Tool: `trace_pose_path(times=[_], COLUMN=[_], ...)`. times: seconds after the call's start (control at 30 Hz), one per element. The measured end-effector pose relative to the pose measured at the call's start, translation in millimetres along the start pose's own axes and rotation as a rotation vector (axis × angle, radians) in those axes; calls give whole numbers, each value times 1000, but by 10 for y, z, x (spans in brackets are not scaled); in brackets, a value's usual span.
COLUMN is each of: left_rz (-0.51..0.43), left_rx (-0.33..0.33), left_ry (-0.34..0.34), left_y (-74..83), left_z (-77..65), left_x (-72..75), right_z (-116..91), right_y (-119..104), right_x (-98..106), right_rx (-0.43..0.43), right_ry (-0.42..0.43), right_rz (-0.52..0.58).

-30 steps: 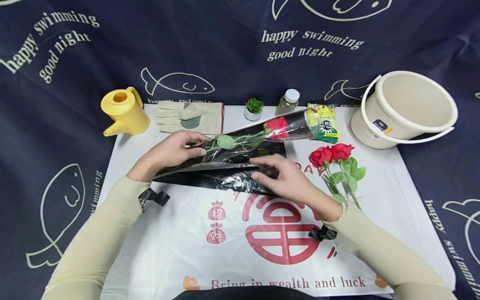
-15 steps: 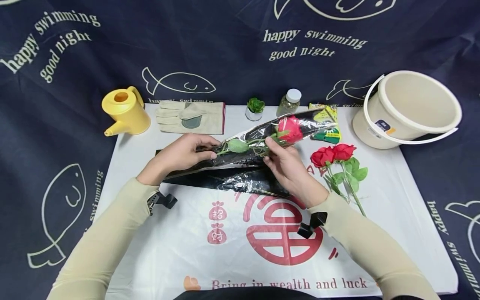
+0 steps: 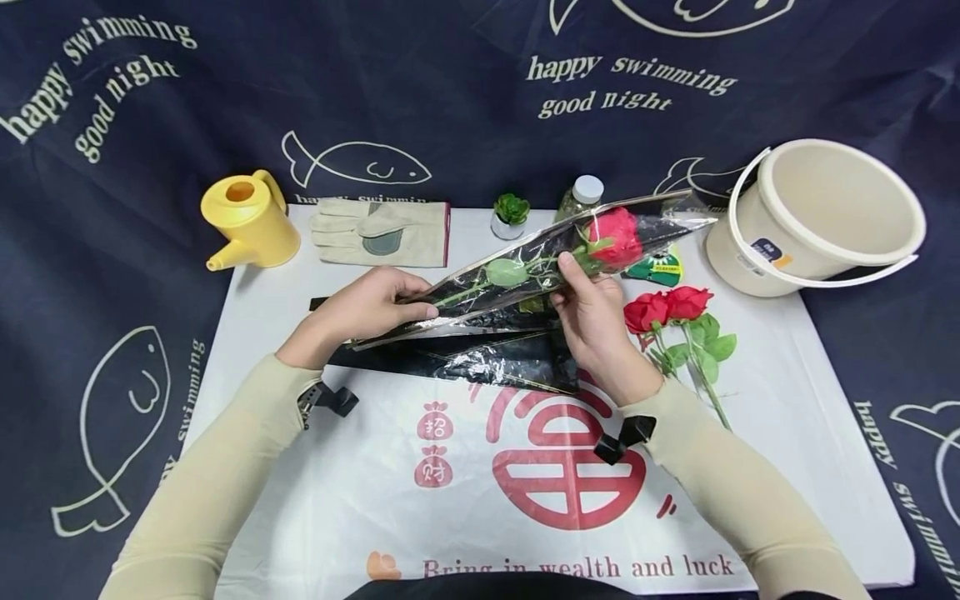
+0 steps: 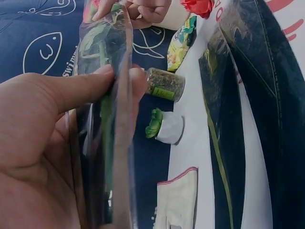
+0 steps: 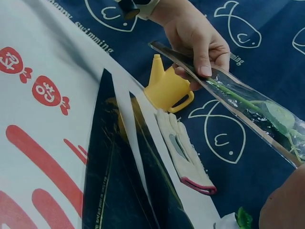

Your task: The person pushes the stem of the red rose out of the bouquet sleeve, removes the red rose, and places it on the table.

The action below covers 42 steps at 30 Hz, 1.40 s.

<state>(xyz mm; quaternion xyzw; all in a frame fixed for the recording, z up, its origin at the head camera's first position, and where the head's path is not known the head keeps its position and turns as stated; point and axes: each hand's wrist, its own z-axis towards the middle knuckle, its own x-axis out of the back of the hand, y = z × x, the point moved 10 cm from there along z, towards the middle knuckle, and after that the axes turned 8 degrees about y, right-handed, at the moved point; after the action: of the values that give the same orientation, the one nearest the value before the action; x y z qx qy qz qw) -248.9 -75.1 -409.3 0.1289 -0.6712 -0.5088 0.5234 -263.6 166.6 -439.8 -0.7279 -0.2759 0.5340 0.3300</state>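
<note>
A single red rose point(image 3: 615, 237) lies inside a long cellophane flower sleeve point(image 4: 125, 167), clear in front with a dark back. My left hand point(image 3: 367, 312) pinches the narrow lower end of this sleeve, thumb on top over the stem. Just below the bloom, my right hand point(image 3: 600, 325) grips the sleeve with its thumb on the front. The sleeve slants up to the right, raised over the table. Beneath it, more black flower sleeves point(image 3: 450, 362) lie flat. Two loose red roses point(image 3: 666, 308) with green leaves lie right of my right hand.
Along the back stand a yellow watering can point(image 3: 251, 221), pale work gloves point(image 3: 382, 233), a small potted succulent point(image 3: 510, 215) and a white-capped jar point(image 3: 585, 193). A green-yellow packet point(image 3: 660, 268) is partly hidden behind the sleeve. A beige bucket point(image 3: 810, 221) stands at the right.
My right hand has left the black sleeves on the table and taken hold of the wrapped rose below its bloom. The wrapped rose has moved right, its bloom end higher.
</note>
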Motion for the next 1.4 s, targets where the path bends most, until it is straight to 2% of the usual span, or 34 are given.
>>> trace_pose_path(times=[0.2,0.37,0.73,0.93,1.17,1.4], left_rz=[32,40,72,73,58,38], left_rx=[-4,-35,-73,-60,0,63], left_ry=[24,24,13,23,14,29], left_y=[33,91,201,195,59,-27], left_z=[19,41,61,66,22,-19], left_x=[-6,-26,-60,-55,-43,31], right_z=[-41,-77,-181,-231,-231,-131], right_y=[114,195,405,449,455,315], right_x=[-5,-23,-168,-213,-86,-51], right_rx=[-13,-24,-83,-98,-138,-115], right_ry=[33,64,-20,-34,51,51], right_rz=[-48,-95,-225,-243,-270,-164])
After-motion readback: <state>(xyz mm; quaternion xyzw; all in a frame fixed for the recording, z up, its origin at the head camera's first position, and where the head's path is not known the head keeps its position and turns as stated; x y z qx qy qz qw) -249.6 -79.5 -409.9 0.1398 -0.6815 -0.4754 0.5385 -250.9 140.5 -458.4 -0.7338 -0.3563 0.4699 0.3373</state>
